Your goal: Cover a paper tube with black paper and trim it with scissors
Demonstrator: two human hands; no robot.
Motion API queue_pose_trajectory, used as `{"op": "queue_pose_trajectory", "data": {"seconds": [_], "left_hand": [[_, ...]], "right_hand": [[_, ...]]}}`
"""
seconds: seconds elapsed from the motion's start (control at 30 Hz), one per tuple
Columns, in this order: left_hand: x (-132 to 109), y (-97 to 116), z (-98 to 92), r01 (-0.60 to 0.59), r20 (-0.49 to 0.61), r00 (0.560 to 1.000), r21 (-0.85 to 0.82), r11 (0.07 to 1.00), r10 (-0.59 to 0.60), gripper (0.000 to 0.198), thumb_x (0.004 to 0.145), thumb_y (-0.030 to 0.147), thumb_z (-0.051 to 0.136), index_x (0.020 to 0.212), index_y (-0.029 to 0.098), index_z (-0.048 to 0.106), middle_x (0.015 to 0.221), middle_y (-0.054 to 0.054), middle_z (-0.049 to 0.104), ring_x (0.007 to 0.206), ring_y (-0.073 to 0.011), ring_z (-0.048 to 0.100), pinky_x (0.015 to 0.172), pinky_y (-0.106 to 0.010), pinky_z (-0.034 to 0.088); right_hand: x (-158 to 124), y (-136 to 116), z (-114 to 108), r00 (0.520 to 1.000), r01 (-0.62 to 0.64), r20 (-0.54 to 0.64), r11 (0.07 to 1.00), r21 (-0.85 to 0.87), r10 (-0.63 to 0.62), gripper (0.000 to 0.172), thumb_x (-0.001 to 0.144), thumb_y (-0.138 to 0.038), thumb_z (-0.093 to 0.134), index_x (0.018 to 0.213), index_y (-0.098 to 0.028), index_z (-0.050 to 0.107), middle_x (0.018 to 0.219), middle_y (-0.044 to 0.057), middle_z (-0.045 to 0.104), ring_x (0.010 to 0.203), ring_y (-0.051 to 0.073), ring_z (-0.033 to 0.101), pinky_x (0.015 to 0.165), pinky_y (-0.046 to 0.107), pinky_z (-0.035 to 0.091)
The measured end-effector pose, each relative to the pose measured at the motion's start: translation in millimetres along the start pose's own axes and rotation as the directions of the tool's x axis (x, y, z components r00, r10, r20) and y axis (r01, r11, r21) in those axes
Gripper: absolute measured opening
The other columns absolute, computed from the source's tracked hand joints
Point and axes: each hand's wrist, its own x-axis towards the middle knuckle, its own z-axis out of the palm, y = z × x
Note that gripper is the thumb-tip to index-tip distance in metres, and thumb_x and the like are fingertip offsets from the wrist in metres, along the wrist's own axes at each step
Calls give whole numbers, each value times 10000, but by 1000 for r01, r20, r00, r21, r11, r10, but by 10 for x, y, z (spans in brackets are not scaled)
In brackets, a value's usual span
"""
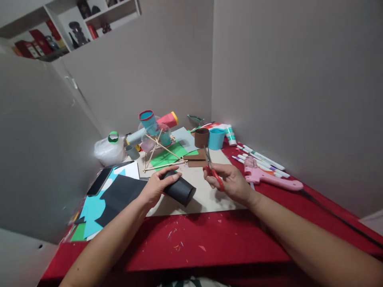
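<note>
My left hand (157,184) is wrapped round a black paper tube (180,190), holding it tilted just above a beige cardboard sheet (206,195). My right hand (229,181) grips red-handled scissors (213,167), whose blades point up and away from me. The two hands are a short gap apart, the scissors to the right of the tube.
Behind stands a stick frame with coloured paper tubes (155,127). Brown (201,138) and blue (216,138) paper cups, markers (263,159) and a pink glue gun (269,175) lie right. Black and blue paper sheets (110,197), a phone (98,181) and a white plastic bag (109,151) lie left. Walls close in on both sides.
</note>
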Motion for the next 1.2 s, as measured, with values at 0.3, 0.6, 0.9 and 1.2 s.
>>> {"op": "queue_pose_trajectory", "data": {"seconds": [0.3, 0.6, 0.9, 1.2], "left_hand": [[-226, 0, -12, -120, -219, 961, 217, 969, 168, 524, 772, 368, 771, 1243, 171, 651, 1127, -107, 733, 1034, -246, 681, 966, -416, 512], [-427, -135, 100, -206, -217, 904, 534, 820, 368, 552, 782, 280, 746, 1312, 199, 610, 1286, -117, 686, 1185, -284, 634, 1064, -464, 460], [-594, -166, 172, -384, -7, 832, 715, 584, 555, 575, 857, 425, 728, 1371, 226, 566, 1382, -150, 634, 1272, -304, 595, 1085, -492, 458], [-1026, -436, 40, -549, 209, 621, 804, 229, 756, 433, 891, 203, 685, 1308, 239, 575, 1230, -114, 714, 1237, -285, 616, 1024, -495, 508]], "right_hand": [[-46, 27, 64, 974, -220, 87, 961, 169, 208, 473, 834, -641, 697, 716, -196, 590, 559, -27, 580, 476, 128, 552, 471, 257, 470], [-64, 364, 103, 899, -353, 308, 931, 93, 311, 269, 997, -392, 616, 1115, -153, 648, 994, 37, 683, 764, 151, 665, 665, 313, 584], [-25, 207, 105, 942, -272, 244, 951, 146, 232, 497, 868, -664, 658, 808, -171, 639, 591, -29, 605, 493, 106, 549, 460, 229, 446], [-13, 47, 117, 942, -292, 224, 941, 173, 251, 548, 727, -718, 747, 678, -188, 617, 512, -24, 603, 454, 107, 540, 438, 235, 400]]}}
